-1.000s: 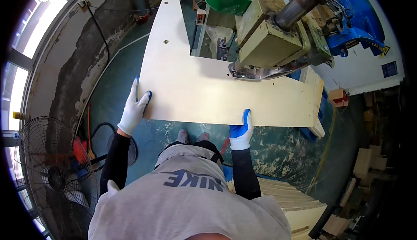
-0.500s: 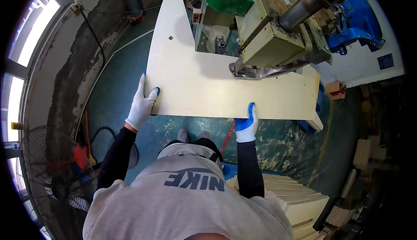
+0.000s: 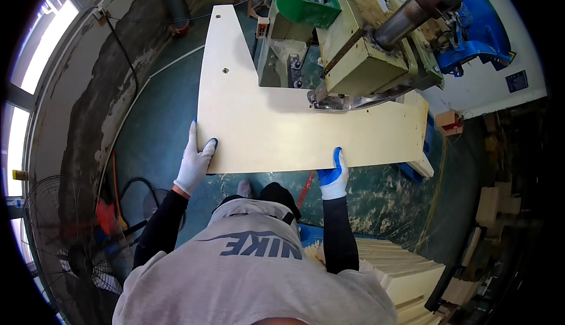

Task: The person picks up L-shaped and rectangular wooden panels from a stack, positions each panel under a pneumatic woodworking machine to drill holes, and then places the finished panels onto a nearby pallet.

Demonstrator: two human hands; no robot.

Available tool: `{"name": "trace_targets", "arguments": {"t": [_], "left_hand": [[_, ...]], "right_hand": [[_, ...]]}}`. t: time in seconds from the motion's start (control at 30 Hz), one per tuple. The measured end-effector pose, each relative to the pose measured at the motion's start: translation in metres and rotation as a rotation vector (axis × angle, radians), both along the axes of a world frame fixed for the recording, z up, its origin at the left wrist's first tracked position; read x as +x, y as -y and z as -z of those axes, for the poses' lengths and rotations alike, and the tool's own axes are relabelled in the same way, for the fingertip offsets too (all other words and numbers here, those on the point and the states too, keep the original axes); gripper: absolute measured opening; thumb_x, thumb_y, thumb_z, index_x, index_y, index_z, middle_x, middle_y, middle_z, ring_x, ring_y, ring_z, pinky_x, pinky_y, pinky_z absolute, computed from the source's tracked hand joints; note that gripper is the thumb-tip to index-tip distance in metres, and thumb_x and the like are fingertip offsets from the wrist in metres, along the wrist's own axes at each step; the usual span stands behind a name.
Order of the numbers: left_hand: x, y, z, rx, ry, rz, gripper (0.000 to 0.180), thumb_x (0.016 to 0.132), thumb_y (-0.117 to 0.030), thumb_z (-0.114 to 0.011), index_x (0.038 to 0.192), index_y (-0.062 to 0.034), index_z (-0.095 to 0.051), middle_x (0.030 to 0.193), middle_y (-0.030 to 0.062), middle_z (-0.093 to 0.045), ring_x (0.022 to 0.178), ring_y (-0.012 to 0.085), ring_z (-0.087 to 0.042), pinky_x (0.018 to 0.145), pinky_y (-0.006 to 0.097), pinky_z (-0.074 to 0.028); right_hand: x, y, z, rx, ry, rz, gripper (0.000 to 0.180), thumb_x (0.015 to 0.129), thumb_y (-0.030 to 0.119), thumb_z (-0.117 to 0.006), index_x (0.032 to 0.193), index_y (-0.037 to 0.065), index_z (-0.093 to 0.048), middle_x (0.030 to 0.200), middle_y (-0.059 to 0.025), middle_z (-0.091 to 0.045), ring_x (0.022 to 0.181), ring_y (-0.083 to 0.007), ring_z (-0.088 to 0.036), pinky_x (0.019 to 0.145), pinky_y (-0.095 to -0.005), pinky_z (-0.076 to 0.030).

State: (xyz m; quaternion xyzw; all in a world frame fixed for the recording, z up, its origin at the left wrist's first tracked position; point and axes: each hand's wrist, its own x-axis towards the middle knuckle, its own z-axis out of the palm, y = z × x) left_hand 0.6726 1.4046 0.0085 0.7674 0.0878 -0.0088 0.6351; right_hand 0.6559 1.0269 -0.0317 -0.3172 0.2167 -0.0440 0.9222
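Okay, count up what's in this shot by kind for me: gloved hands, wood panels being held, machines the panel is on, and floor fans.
Gloved hands: 2, left hand and right hand
L-shaped wood panel: 1
Green machine: 1
Floor fan: 1
Total: 5

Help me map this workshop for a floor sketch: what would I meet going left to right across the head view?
Standing fan → left hand at the corner of the pale plywood panel → right hand on the panel's near edge → green machine → blue machine part.
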Motion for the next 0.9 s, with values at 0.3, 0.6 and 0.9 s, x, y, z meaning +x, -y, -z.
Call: {"name": "trace_targets", "arguments": {"t": [0.3,0.6,0.9], "left_hand": [[0.01,-0.004,-0.002,0.031,0.029,-0.003,0.069,0.103,-0.015,-0.061,0.16,0.0001,-0.024,0.146,0.0132,-0.051,0.127,0.0158,-0.052,0.109,0.029,-0.042],[0.016,0.0,-0.01,-0.117,0.065,-0.005,0.066,0.103,-0.013,-0.061,0.158,0.0029,-0.027,0.142,0.0146,-0.056,0.122,0.0164,-0.056,0.104,0.029,-0.046],[0.018,0.0,-0.032,-0.078,0.048,-0.024,0.068,0.102,-0.013,-0.063,0.158,0.0025,-0.028,0.141,0.0131,-0.055,0.121,0.0151,-0.057,0.104,0.029,-0.047]], "right_hand": [[0.0,-0.002,0.013,-0.001,0.038,-0.004,0.043,0.107,0.031,-0.053,0.142,0.005,-0.052,0.137,-0.0121,-0.062,0.124,-0.0275,-0.061,0.102,-0.0451,-0.053],[-0.001,-0.008,-0.006,-0.03,0.039,0.02,0.042,0.107,0.029,-0.055,0.141,0.005,-0.053,0.134,-0.0116,-0.063,0.121,-0.0268,-0.064,0.098,-0.0442,-0.056],[-0.003,0.104,-0.014,-0.036,0.21,0.297,0.058,0.104,0.048,-0.055,0.145,0.007,-0.049,0.142,-0.0103,-0.058,0.128,-0.0272,-0.057,0.108,-0.0437,-0.048]]}}
